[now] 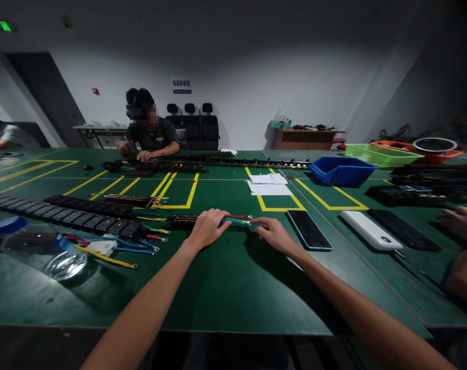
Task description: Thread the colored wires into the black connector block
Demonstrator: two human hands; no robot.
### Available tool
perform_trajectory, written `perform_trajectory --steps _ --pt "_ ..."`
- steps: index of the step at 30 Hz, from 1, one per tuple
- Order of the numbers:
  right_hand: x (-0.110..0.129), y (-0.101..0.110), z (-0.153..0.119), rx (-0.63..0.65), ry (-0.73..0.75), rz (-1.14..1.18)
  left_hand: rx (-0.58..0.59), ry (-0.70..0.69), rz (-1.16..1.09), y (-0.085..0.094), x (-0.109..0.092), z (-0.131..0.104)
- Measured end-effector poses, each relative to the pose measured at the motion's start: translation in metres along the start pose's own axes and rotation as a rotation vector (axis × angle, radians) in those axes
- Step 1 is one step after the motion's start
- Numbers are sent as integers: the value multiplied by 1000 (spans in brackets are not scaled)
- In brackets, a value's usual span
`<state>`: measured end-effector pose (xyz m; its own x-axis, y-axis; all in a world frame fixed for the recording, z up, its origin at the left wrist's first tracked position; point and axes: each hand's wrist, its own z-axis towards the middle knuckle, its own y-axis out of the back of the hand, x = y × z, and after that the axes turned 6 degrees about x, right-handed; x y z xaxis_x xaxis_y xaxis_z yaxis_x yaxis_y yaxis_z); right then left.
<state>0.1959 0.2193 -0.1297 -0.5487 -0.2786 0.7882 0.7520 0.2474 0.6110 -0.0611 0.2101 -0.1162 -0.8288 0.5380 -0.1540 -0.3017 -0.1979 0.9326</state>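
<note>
My left hand [210, 226] is closed over a dark bar [182, 221] and the wires [238, 220] at its right end. Red, green and blue wires stick out past its fingers, tipped with ring terminals [250, 217]. My right hand [274, 234] has its index finger stretched out to the wire tips, with the other fingers curled and nothing held in them. Left of my hands lie more black segmented power strips [98, 221] with coloured leads, and a yellow wire [110, 258] ends in a ring terminal.
A clear water bottle [44, 252] lies at left. Near my right hand are a phone [309, 230], a white power bank [370, 230] and a black slab [403, 229]. White papers [269, 185] and a blue bin [341, 171] lie beyond. Another person's hands [464, 257] are at right; a co-worker [150, 133] sits opposite.
</note>
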Motion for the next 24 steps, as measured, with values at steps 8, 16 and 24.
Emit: perform_trajectory --steps 8,16,24 --pt "0 0 0 -74 38 54 -7 -2 -2 0 0 0" --pt "-2 2 1 -46 27 39 -9 -1 11 -1 1 0" --pt "-2 -2 1 -35 30 23 0 5 9 0 0 0"
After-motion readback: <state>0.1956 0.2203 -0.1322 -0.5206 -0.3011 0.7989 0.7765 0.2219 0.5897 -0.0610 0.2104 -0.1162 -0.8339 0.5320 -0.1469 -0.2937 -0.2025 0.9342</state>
